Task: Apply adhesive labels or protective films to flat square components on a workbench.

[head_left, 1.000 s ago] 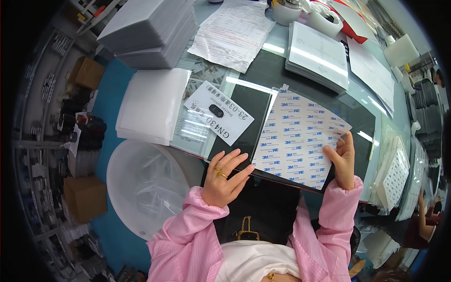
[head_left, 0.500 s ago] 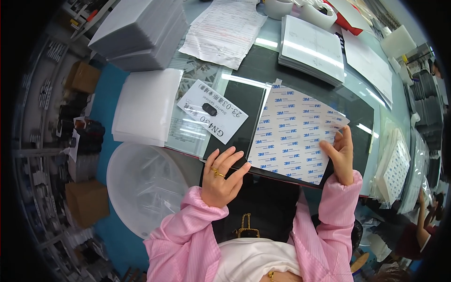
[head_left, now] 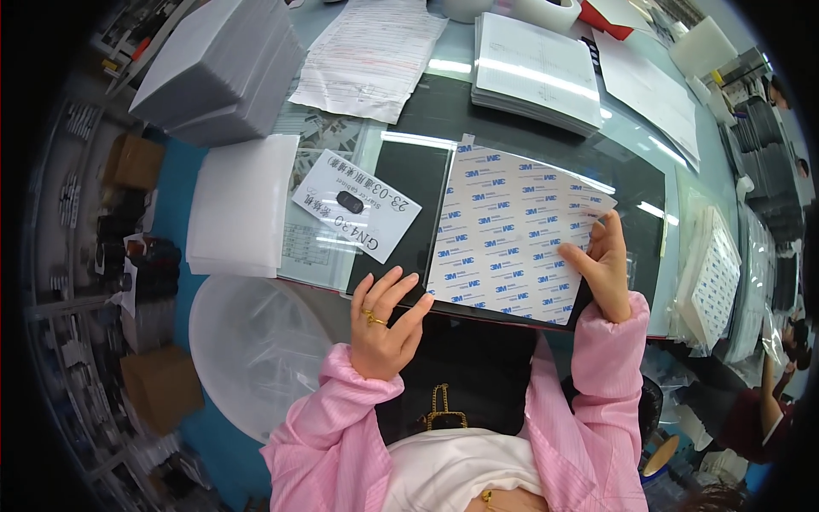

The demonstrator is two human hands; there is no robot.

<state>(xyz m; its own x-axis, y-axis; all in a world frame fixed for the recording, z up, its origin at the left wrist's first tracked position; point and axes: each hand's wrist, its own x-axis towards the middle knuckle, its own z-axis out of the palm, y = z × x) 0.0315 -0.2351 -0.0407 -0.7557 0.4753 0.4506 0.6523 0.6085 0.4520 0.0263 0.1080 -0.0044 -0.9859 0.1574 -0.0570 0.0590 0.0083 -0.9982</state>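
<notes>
A white adhesive-backing sheet (head_left: 512, 230) with blue print lies on a dark mat (head_left: 627, 213) at the table's front. At its right edge is my right hand (head_left: 604, 264), thumb on the printed face and fingers bent around the edge, which it pinches. My left hand (head_left: 386, 324) rests at the front edge of the table, just left of the sheet's lower left corner. Its fingers are stretched and apart, with nothing in them. A white card (head_left: 388, 224) with a small black oval piece (head_left: 349, 202) on it lies left of the sheet.
At the left are white sheets (head_left: 239, 205) and a tall stack of sheets (head_left: 205, 77). Behind are printed papers (head_left: 363, 64) and another sheet stack (head_left: 537, 77). Bagged sheets (head_left: 708, 282) stand at the right. A translucent bin (head_left: 247, 358) sits below the table's left side.
The whole view has shifted, so the table things and both hands sit further left in the picture. Both hands keep nearly the same places relative to the sheet.
</notes>
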